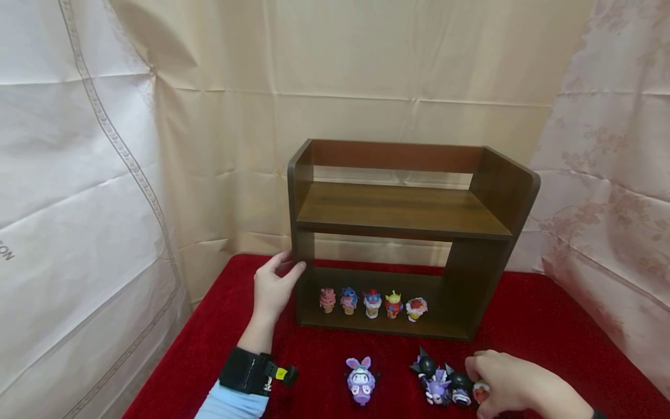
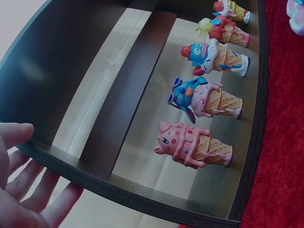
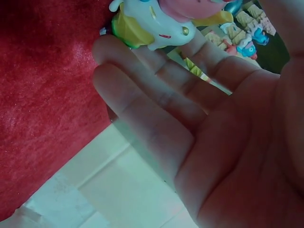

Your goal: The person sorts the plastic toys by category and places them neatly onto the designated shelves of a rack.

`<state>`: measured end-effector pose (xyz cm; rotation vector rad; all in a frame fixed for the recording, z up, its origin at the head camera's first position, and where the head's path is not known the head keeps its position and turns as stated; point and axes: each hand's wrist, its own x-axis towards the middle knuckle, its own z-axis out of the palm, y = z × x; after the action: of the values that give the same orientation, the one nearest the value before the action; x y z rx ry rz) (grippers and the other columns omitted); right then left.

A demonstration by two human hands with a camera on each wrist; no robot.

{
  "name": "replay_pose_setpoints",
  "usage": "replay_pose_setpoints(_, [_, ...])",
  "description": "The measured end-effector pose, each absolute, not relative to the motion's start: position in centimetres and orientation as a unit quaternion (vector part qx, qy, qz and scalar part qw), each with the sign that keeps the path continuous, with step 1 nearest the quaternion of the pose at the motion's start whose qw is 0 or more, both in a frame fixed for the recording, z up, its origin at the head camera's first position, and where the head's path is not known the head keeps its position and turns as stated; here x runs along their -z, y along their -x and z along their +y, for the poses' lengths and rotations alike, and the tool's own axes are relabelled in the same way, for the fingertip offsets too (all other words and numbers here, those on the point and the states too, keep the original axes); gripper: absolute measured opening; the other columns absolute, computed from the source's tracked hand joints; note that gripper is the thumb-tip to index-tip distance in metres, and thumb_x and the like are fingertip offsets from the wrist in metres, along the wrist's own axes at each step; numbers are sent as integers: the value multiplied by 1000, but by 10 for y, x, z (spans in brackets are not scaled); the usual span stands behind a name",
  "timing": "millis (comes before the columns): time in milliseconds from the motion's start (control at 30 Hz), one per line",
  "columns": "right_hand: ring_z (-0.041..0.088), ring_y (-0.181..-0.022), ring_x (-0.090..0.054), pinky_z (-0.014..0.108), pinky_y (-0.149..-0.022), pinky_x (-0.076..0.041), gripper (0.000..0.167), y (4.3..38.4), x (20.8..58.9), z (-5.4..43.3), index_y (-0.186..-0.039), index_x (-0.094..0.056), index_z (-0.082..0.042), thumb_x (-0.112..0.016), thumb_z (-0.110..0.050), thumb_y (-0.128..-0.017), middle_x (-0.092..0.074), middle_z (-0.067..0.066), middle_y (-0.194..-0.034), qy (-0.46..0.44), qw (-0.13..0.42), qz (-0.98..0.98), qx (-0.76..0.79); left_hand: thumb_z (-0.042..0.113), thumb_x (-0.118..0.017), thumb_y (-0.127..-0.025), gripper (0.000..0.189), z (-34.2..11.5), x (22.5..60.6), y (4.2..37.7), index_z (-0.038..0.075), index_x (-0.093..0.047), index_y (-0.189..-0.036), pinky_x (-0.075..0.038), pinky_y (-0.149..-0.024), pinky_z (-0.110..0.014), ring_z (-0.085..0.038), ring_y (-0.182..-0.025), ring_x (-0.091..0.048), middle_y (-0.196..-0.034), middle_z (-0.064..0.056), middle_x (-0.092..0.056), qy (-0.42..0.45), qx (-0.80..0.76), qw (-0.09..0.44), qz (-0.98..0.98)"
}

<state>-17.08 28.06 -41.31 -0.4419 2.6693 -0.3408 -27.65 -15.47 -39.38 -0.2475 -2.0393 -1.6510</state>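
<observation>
Left hand (image 1: pixel 273 286): fingers gripping the left panel of the two-tier shelf (image 1: pixel 403 209), far on the bench (image 1: pixel 523 314).
Right hand (image 1: pixel 506 381): fingers around a white-and-yellow figurine (image 1: pixel 481 391), near right; closure cannot be told.

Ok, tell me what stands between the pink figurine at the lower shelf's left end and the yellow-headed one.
A blue figurine on pink ice cream and a red-capped blue figurine; the head and left wrist views show both.

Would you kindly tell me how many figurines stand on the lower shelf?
5, in a row on the lower shelf, left to right: pink figurine, blue figurine, red-capped figurine, yellow-headed figurine and pink-frilled figurine; none seems hidden.
</observation>
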Motion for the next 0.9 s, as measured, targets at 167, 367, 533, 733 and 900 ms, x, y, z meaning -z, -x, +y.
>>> replay_pose_setpoints(167, [8, -70, -53, 29, -63, -49, 34, 171, 411, 289, -93, -68, -21, -92, -27, -70, -58, -12, -80, 197, 202, 947, 152, 16, -77, -92, 39, -155, 394, 277, 4, -70, -129, -57, -88, -51, -30, -113, -66, -127, -16, -69, 93, 607, 251, -749])
replay_pose_setpoints(367, [2, -63, -49, 24, -54, -42, 23, 171, 409, 300, -90, -66, -22, -84, -19, -76, -54, -13, -71, 267, 172, 931, 179, 14, -77, -92, 39, -154, 395, 278, 3, -70, -129, -58, -85, -50, -31, -111, -67, -126, -15, -69, 98, 611, 252, -744])
replay_pose_setpoints(533, [-1, -62, -46, 23, -53, -40, 18, 173, 406, 306, -88, -65, -23, -78, -14, -80, -52, -16, -69, 294, 149, 927, 181, 15, -77, -92, 38, -155, 395, 278, 5, -71, -128, -58, -86, -50, -29, -111, -67, -126, -13, -70, 97, 611, 254, -744])
replay_pose_setpoints(733, [2, -66, -50, 26, -58, -45, 14, 178, 400, 311, -95, -69, -19, -77, -18, -84, -57, -15, -75, 271, 159, 931, 186, 15, -77, -92, 39, -156, 395, 279, 5, -70, -129, -57, -87, -51, -31, -112, -67, -126, -15, -69, 97, 610, 254, -745])
replay_pose_setpoints(900, [3, -69, -52, 28, -61, -49, 16, 180, 398, 314, -97, -70, -16, -78, -18, -84, -60, -16, -79, 260, 154, 935, 184, 15, -77, -92, 39, -156, 396, 279, 3, -70, -129, -57, -86, -51, -32, -112, -67, -127, -16, -69, 100, 609, 255, -745])
